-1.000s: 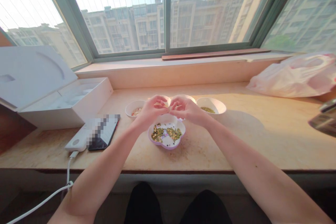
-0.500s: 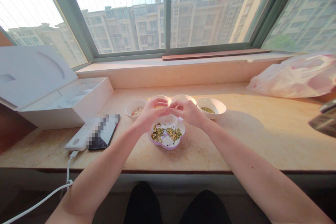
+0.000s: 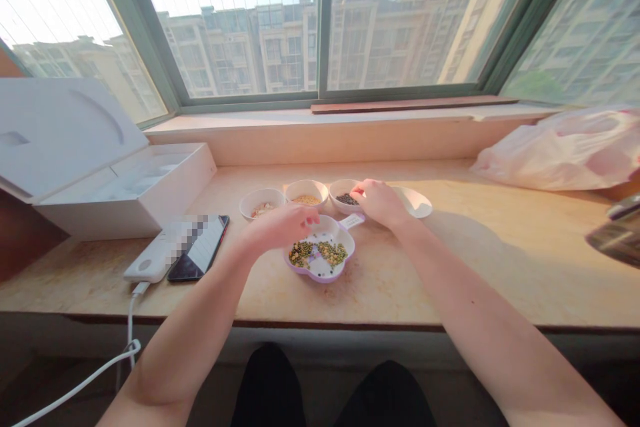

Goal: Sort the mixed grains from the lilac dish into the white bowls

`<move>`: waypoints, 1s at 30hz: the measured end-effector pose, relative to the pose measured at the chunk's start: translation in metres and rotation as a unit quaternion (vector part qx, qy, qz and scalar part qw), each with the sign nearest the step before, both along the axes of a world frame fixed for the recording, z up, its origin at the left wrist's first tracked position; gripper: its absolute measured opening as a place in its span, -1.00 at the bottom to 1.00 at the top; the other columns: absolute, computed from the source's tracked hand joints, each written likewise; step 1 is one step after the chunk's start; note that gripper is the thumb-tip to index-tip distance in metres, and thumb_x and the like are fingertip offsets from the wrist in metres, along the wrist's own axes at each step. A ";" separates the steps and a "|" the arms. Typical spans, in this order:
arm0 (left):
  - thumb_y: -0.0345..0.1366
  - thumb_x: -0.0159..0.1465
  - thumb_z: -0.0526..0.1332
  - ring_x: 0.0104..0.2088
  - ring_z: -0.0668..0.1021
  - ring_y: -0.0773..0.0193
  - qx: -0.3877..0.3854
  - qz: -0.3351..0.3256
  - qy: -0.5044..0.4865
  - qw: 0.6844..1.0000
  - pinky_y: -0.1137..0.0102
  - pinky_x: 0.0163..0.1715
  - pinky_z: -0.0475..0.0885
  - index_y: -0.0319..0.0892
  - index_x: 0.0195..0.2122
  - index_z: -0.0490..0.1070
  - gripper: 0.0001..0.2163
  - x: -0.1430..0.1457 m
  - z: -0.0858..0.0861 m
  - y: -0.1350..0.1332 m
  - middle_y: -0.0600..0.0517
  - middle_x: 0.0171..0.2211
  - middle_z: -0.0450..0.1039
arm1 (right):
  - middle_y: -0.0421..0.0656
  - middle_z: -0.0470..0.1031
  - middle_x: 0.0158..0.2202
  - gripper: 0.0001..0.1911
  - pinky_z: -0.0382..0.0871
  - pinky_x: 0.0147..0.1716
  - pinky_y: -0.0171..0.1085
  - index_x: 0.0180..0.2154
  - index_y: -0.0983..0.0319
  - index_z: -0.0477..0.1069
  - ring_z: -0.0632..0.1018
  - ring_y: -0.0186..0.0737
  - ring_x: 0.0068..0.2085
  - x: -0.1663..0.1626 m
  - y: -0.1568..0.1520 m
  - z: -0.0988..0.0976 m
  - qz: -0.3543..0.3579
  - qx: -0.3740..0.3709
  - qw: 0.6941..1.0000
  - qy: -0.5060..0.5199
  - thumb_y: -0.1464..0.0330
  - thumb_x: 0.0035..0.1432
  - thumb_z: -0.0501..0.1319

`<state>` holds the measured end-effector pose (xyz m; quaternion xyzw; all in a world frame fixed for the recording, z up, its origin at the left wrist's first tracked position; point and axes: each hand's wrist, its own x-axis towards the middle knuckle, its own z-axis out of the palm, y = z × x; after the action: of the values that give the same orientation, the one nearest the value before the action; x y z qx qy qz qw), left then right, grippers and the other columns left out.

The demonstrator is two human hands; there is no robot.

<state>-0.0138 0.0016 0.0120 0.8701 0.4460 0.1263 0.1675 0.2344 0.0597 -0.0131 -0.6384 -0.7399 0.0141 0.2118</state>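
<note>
On the counter stands a purple-rimmed, lobed dish (image 3: 321, 276) with a short handle, holding a mix of green, yellowish and a few black beans. My left hand (image 3: 283, 223) hovers over the dish's left rear rim, fingers curled inward; what they hold, if anything, is hidden. Over the white bowl of black beans (image 3: 346, 199) is my right hand (image 3: 383, 202), its fingertips pinched together at the right rim. I cannot make out anything between them. Left of that bowl are a bowl of yellowish beans (image 3: 306, 199) and a bowl of pale and reddish pieces (image 3: 261, 207).
Another white bowl (image 3: 417, 201) is partly hidden behind my right hand. At left are an open white box (image 3: 170, 193), a white power bank (image 3: 150, 267) with a cable, and a phone (image 3: 200, 257). A plastic bag (image 3: 565, 150) lies at right, beneath the window.
My hands were together above the dish and have parted. The right moved right to the black-bean bowl; the left shifted slightly left and down. The dish's handle now shows.
</note>
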 end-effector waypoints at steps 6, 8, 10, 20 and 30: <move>-0.45 0.06 0.31 -0.35 0.49 0.17 -0.022 -0.055 0.125 0.990 0.27 -0.25 0.45 -0.14 -0.33 0.50 -0.86 0.002 -0.004 -0.018 -0.01 -0.27 0.49 | -0.02 0.65 -0.07 -0.74 0.38 -0.11 -0.22 -0.18 0.19 0.66 0.61 -0.04 -0.03 -0.004 -0.007 0.005 0.013 0.001 0.999 0.030 0.30 0.34 0.18; -0.49 0.04 0.28 -0.27 0.51 0.11 -0.016 -0.058 0.130 0.990 0.23 -0.18 0.47 -0.15 -0.32 0.50 -0.82 0.006 -0.007 -0.021 -0.05 -0.21 0.50 | -0.02 0.65 -0.09 -0.75 0.37 -0.12 -0.21 -0.19 0.20 0.66 0.61 -0.05 -0.05 -0.006 -0.008 0.005 0.030 0.005 0.999 0.036 0.30 0.33 0.19; -0.53 0.03 0.25 -0.21 0.53 0.07 -0.015 -0.060 0.120 0.991 0.22 -0.10 0.47 -0.14 -0.35 0.49 -0.81 0.008 -0.009 -0.022 -0.05 -0.22 0.50 | -0.03 0.65 -0.10 -0.75 0.36 -0.13 -0.21 -0.19 0.20 0.65 0.61 -0.07 -0.08 -0.007 -0.008 0.003 0.052 0.011 0.998 0.040 0.29 0.33 0.19; -0.58 0.22 0.07 -0.24 0.64 0.12 0.065 -0.027 0.177 0.982 0.34 -0.24 0.48 -0.22 -0.29 0.53 -0.74 0.017 -0.029 -0.009 -0.11 -0.20 0.61 | -0.05 0.64 -0.19 -0.76 0.34 -0.20 -0.23 -0.25 0.22 0.64 0.59 -0.12 -0.19 -0.014 -0.016 0.000 0.125 0.020 0.990 0.055 0.28 0.32 0.21; -0.54 0.24 0.11 -0.21 0.66 0.13 0.095 -0.068 0.176 0.977 0.36 -0.28 0.47 -0.15 -0.19 0.60 -0.70 0.018 -0.024 -0.005 -0.05 -0.22 0.65 | -0.06 0.63 -0.25 -0.79 0.35 -0.22 -0.23 -0.27 0.25 0.63 0.57 -0.15 -0.23 -0.016 -0.018 -0.002 0.163 0.045 0.981 0.098 0.33 0.31 0.23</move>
<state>0.0046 -0.0035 -0.0122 0.9191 0.3938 0.0017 0.0110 0.2186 0.0421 -0.0152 -0.4949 -0.8095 0.0776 0.3061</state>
